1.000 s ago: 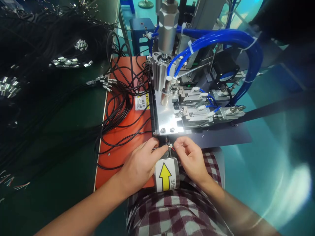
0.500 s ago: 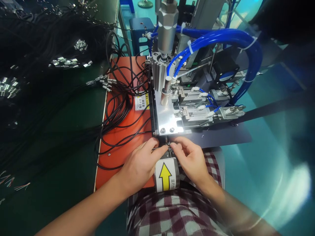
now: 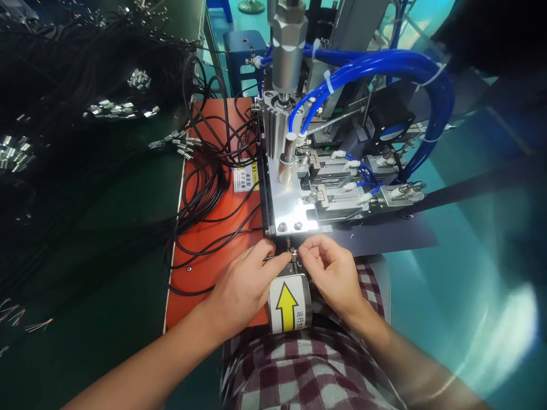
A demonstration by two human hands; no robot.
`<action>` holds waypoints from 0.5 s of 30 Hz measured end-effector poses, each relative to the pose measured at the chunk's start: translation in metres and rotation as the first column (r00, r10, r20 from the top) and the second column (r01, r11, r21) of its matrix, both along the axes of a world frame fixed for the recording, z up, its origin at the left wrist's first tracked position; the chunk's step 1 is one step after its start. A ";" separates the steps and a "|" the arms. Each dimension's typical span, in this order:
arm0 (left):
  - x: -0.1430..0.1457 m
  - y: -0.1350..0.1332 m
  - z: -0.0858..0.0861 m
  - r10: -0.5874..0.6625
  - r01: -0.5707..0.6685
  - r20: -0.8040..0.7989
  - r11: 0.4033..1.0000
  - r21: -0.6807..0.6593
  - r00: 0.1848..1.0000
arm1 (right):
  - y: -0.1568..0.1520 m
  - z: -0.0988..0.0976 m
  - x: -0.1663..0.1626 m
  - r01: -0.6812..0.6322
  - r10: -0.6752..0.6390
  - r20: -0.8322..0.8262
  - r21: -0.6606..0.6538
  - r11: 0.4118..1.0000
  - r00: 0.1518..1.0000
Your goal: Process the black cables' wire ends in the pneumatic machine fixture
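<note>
- Head view: my left hand [image 3: 245,279] is clamped on a black cable [image 3: 269,258], thumb near its end, at the small dark fixture [image 3: 292,265] just in front of the machine's metal plate [image 3: 288,208].
- My right hand [image 3: 335,273] has its fingertips together; I cannot tell whether they grip a wire.
- Those fingertips have just drawn slightly off my left thumb, baring something small and pale, so I judge the cable end is being arranged.

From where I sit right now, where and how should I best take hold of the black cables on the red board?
Probably at the bend of the black cables, with the left hand, from above and the left: there the strands run close together. The machine crowds their right side, and the silver tips spread loosely at the far end.
</note>
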State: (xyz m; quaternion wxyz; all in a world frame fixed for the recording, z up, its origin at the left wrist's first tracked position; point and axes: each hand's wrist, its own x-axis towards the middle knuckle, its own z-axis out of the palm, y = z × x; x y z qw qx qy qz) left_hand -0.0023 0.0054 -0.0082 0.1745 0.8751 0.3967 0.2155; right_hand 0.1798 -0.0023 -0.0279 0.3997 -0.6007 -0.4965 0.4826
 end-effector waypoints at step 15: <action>-0.001 0.001 -0.001 -0.001 0.001 -0.018 1.000 -0.017 1.000 | 0.002 0.001 0.007 -0.057 -0.067 -0.326 -0.357 0.932 0.943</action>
